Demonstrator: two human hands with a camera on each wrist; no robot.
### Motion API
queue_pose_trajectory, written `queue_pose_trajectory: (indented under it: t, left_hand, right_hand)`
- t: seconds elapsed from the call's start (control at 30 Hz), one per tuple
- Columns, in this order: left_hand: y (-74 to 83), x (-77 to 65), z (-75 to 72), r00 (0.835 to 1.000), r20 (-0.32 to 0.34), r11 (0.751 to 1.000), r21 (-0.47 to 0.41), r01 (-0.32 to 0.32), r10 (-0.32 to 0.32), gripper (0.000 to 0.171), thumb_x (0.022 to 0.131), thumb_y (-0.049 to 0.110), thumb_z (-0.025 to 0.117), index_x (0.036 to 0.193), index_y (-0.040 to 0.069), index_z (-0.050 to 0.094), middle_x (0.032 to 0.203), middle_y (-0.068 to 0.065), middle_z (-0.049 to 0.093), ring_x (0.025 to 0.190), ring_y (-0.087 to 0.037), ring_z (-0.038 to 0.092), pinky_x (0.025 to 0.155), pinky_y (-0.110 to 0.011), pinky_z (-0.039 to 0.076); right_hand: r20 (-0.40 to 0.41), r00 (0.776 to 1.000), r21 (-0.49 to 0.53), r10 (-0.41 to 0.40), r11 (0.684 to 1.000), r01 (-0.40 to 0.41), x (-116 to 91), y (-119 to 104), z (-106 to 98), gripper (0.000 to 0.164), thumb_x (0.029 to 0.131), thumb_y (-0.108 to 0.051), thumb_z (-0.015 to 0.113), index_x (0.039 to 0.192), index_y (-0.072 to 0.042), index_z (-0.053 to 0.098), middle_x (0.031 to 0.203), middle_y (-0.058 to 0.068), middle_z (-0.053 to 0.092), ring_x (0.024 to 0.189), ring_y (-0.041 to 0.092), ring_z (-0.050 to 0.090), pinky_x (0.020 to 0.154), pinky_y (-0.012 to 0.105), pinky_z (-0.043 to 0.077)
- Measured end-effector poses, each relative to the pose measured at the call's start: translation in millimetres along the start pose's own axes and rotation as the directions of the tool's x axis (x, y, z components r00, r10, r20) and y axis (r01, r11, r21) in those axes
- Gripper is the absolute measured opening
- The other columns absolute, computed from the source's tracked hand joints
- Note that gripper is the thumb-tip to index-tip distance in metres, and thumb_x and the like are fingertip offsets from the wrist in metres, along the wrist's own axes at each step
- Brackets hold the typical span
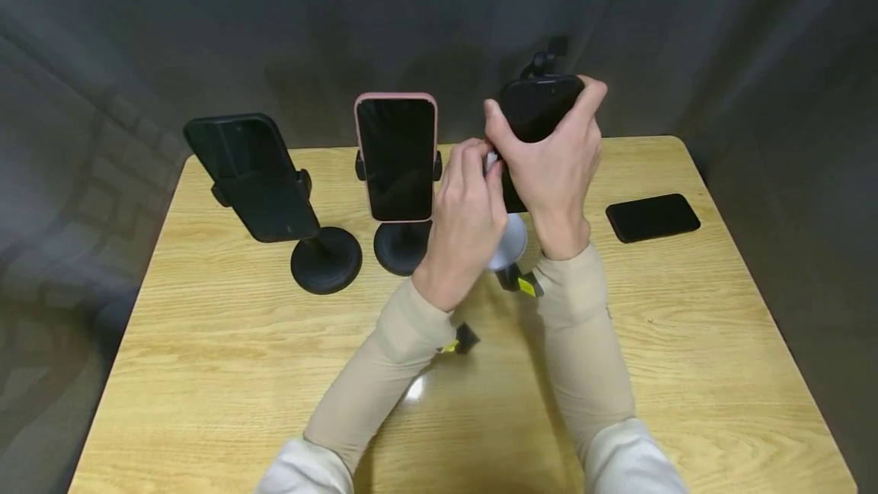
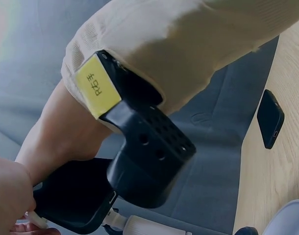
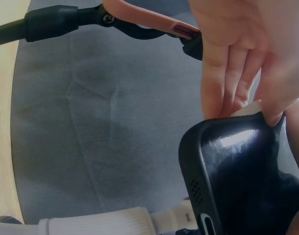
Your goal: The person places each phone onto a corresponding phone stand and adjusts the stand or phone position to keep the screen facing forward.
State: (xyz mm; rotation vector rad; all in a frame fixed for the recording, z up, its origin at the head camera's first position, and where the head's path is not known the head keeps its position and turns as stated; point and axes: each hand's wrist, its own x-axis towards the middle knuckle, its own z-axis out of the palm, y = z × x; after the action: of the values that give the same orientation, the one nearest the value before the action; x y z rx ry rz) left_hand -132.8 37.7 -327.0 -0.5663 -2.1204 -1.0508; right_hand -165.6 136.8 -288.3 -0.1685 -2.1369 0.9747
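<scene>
On the table [image 1: 226, 372], right of the pink phone [image 1: 398, 158], is a white stand [image 1: 511, 241]. Above it, my right hand [image 1: 557, 162] grips the black phone [image 1: 540, 107] by 2 edges; my left hand [image 1: 468, 212] pinches a white clip [image 1: 491, 161] beside it. I'd keep the phone steady and move the clip gently.

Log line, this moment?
right hand: grips black phone | left hand: pinches white piece at its edge | pink-cased phone: on black stand | rightmost phone: flat on table
</scene>
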Motion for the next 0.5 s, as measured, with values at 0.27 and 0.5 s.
queue_pose_trajectory:
  t: [0.27, 0.5]
  left_hand:
    - [0.3, 0.3, -2.7, 1.0, 0.018, 1.0, -0.001, 0.012, -0.012, 0.023, 0.099, 0.014, 0.043, 0.108, -0.005, 0.052, 0.104, -0.015, 0.054, 0.093, -0.022, 0.054, 0.09, -0.026, 0.047]
    - [0.5, -0.5, -4.3, 1.0, 0.015, 1.0, 0.001, 0.024, -0.024, 0.024, 0.099, 0.015, 0.042, 0.109, -0.006, 0.051, 0.105, -0.016, 0.053, 0.094, -0.022, 0.054, 0.092, -0.024, 0.046]
  right_hand:
    - [0.039, 0.999, -0.031, 0.033, 0.999, -0.032, 0.1, -4.4, -2.0, 0.083, 0.064, -0.069, 0.064, 0.118, -0.01, 0.043, 0.093, 0.006, 0.063, 0.079, 0.019, 0.059, 0.065, 0.037, 0.049]
    - [0.072, 0.996, -0.072, 0.042, 0.997, -0.037, 0.7, -10.7, -3.5, 0.084, 0.064, -0.071, 0.061, 0.117, -0.009, 0.042, 0.087, 0.006, 0.062, 0.074, 0.02, 0.058, 0.063, 0.037, 0.049]
